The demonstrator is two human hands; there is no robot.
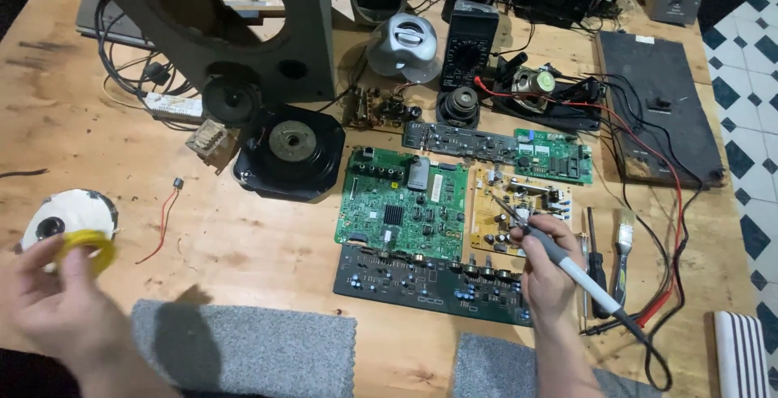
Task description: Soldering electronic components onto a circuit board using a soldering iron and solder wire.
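Head view: right hand (545, 262) fingers clamped on a grey soldering iron (567, 264), tip over the yellow circuit board (519, 203), which lies right of the green board (403, 203) on the wooden table (243, 244). Left hand (57, 301), blurred, fingers pinched on a yellow roll (87, 246) at lower left.

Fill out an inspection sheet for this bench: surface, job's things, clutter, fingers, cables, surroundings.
Surface: wooden table, worn, grey mats at the near edge.
Job's things: soldering iron in the right hand, tip over the yellow circuit board; yellow roll in the left hand.
Clutter: green circuit board, speaker driver, multimeter, brush.
Fingers: right closed on the iron; left pinching the roll.
Cables: red and black leads trail along the right side.
Surroundings: tiled floor at right.
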